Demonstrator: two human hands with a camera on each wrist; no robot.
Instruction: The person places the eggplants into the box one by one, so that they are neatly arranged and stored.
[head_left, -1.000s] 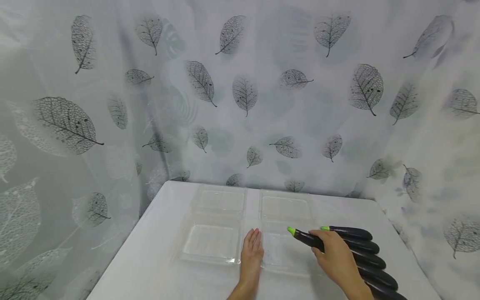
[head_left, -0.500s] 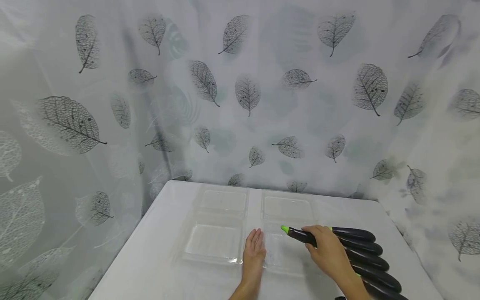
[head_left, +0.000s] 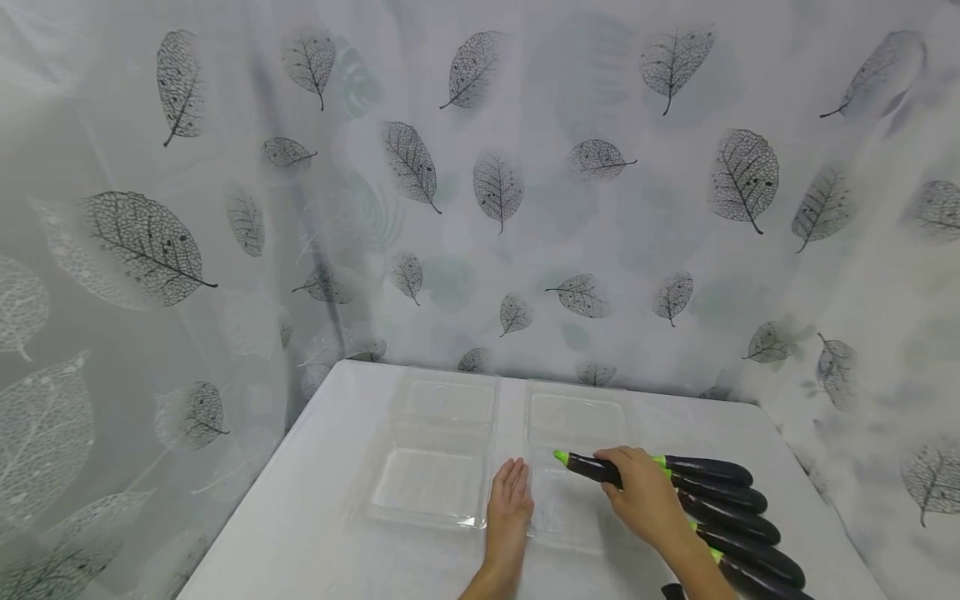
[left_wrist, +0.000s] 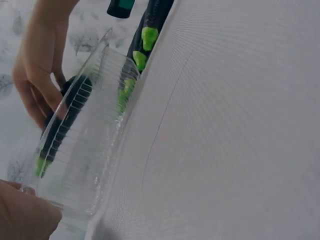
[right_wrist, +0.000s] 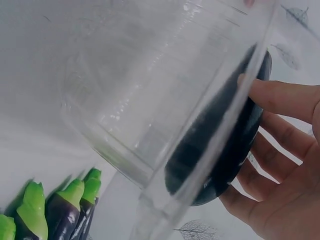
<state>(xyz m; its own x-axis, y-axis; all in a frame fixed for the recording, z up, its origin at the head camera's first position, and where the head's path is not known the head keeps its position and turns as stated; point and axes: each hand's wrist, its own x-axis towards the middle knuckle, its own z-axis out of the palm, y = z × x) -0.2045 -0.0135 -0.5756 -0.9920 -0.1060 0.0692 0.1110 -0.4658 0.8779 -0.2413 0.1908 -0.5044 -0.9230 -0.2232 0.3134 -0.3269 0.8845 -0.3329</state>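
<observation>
My right hand (head_left: pixel 637 496) grips a dark purple eggplant (head_left: pixel 592 468) above the front part of the right clear plastic container (head_left: pixel 577 508). The eggplant's green stem end points left. In the right wrist view, thumb and fingers hold the eggplant (right_wrist: pixel 220 145) from either side, partly seen through the container wall. My left hand (head_left: pixel 510 508) lies with straight fingers along the left edge of that container. At the lower left of the left wrist view, the left hand (left_wrist: pixel 25 212) is at the container's rim (left_wrist: pixel 55 202); its fingertips are mostly hidden.
Several more eggplants (head_left: pixel 731 517) lie in a row on the right side of the white table (head_left: pixel 300 517), green ends leftward. Another clear container (head_left: pixel 427 483) with two sections stands to the left. A leaf-patterned curtain (head_left: pixel 450 208) hangs behind the table.
My right hand has carried the eggplant a little to the left, farther over the right container. The left hand stays at the container's edge. The head view has shifted slightly.
</observation>
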